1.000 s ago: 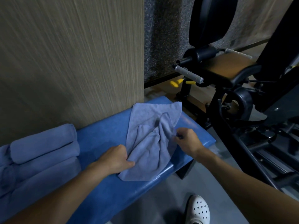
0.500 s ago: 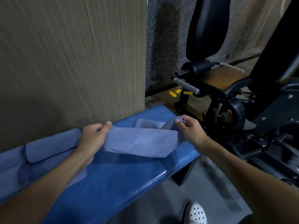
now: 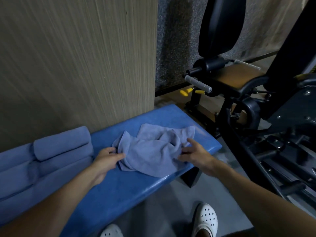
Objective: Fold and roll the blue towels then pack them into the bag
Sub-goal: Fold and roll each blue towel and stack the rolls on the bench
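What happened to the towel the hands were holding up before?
The towel went down: held stretched between both hands before, it now lies crumpled on the blue bench. The right hand has let go, fingers spread on it; the left hand touches its edge. The rolled towels stayed put.

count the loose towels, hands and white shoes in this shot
loose towel: 1
hands: 2 (left hand, right hand)
white shoes: 2
total: 5
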